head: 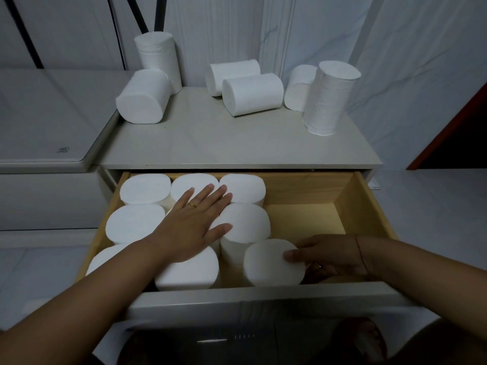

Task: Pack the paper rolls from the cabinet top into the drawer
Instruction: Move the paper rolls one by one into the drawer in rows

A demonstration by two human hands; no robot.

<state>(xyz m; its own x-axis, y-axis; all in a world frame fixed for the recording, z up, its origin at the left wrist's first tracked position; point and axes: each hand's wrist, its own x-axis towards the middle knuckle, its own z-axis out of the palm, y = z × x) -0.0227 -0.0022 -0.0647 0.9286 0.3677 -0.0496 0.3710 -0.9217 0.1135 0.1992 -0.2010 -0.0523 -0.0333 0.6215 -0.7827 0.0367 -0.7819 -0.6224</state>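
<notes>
The wooden drawer [369, 204] stands pulled out, its left part filled with several white paper rolls on end. My left hand [192, 225] lies flat, fingers spread, on top of the middle rolls. My right hand [332, 256] grips the side of one upright roll [271, 262] at the drawer's front, beside the packed ones. On the cabinet top [210, 138] lie several more rolls: one on its side at the left [143, 97], a tall one behind it [159, 56], two lying in the middle [251, 93], and an upright one at the right [329, 97].
The drawer's right part shows bare wooden bottom [308, 219]. A low white unit [47, 122] adjoins the cabinet on the left. A dark doorway edge [453, 133] is at the far right. The drawer's white front panel [263, 299] is nearest me.
</notes>
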